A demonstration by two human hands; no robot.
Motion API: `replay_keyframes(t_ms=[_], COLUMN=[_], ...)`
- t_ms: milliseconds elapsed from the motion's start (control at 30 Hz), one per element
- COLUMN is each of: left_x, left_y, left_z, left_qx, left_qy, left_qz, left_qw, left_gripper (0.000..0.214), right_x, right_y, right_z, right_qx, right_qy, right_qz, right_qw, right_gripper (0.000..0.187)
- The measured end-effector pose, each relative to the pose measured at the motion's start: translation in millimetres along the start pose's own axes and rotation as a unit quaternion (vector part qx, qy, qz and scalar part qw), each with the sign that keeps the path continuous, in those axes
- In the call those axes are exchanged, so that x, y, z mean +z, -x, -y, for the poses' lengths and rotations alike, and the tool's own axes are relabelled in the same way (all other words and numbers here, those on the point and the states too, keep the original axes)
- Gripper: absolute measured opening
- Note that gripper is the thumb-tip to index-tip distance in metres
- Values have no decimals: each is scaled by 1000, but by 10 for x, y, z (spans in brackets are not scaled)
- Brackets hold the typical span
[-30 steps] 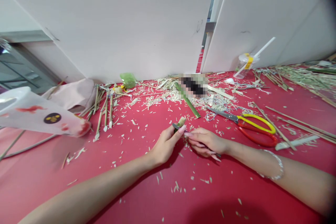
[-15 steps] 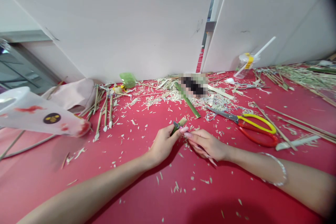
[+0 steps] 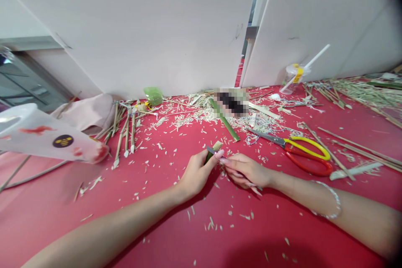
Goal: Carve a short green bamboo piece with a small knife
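Note:
Near the middle of the red table, my left hand (image 3: 196, 172) is closed around a short green bamboo piece (image 3: 217, 145) with a pale cut end. A thin grey blade of a knife (image 3: 210, 150) lies across this piece, beside my left thumb. My right hand (image 3: 246, 171) is closed, its fingertips meeting my left thumb. The knife runs into its grip; most of the handle is hidden by the fingers, and a dark end shows below them. Pale shavings (image 3: 211, 222) are scattered around both hands.
Scissors (image 3: 293, 150) with yellow and red handles lie right of my hands. A green strip (image 3: 226, 123) points toward me from a shavings heap. Tied sticks (image 3: 126, 134) and a tilted plastic cup (image 3: 50, 134) are at left. A lidded cup (image 3: 293, 79) stands by the white panels (image 3: 141, 29).
The grey blade has shifted slightly on the green piece, and the dark end below my right fingers now shows. Both hands stay in nearly the same place.

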State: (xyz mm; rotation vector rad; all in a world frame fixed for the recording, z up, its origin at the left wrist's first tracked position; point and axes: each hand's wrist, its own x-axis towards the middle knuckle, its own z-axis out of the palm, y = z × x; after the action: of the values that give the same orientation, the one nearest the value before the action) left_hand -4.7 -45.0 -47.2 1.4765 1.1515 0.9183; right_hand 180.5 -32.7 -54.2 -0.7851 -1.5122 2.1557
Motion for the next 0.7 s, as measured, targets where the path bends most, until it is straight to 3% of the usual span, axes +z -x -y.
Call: replay_keyframes(t_ms=[300, 700], left_x=[-6, -14], left_y=[15, -64], left_z=[-18, 69], left_qx=[7, -2], left_qy=[-16, -52], left_qz=[9, -4], left_qw=[1000, 999], left_gripper=[49, 46], right_x=[-64, 98], right_y=[-10, 7], right_z=[25, -9], right_qx=[24, -28], right_qy=[-60, 41], right_qz=[44, -84], right_qw=[997, 995], right_gripper=[49, 56])
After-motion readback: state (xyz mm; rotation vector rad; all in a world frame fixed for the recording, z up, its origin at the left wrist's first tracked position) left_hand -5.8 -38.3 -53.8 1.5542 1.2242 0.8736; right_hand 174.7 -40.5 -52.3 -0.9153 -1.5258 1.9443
